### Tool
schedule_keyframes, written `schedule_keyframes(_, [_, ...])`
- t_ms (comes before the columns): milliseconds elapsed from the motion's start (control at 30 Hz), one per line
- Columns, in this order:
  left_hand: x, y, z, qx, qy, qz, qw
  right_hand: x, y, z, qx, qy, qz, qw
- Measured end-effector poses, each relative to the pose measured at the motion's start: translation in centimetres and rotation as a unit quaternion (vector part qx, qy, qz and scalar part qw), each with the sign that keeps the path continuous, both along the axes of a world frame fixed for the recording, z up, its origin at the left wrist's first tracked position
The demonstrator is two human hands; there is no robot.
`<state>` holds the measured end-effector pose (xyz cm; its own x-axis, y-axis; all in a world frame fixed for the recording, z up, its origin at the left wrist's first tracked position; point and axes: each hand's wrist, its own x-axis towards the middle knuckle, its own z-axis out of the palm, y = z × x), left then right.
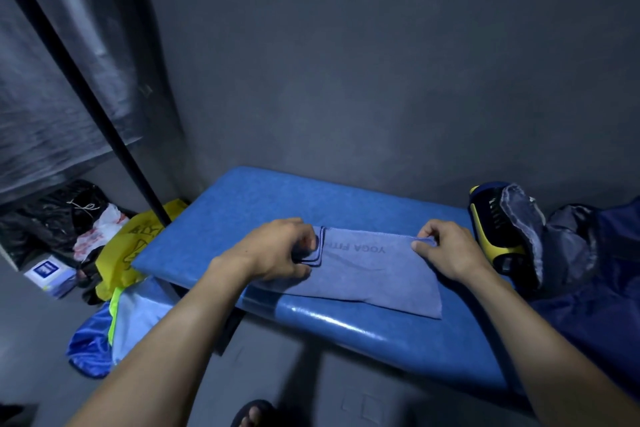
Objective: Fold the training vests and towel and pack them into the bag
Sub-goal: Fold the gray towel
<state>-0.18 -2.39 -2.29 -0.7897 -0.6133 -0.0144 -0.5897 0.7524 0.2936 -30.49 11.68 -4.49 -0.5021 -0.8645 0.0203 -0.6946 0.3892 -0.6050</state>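
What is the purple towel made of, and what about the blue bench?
The towel looks like soft, matte microfibre cloth: it folds limply, has stitched edges and printed letters. The bench seems padded and covered in smooth vinyl or something similar, since its rounded front edge shines under the light. Neither is certain from looks alone.

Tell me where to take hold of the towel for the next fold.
Probably by its two far corners, as the hands have it now: the left hand pinches the stacked layers at the left end, the right hand pinches the far right corner. The towel lies flat along the bench, its long near edge free, so come from above at the short ends.
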Motion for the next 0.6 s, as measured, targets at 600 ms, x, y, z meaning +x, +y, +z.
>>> schedule_keyframes(600, [0.3,-5.1,-3.0,0.16,0.16,0.386,0.894,-0.8,-1.2,0.2,0.041,-0.056,-0.067,0.995])
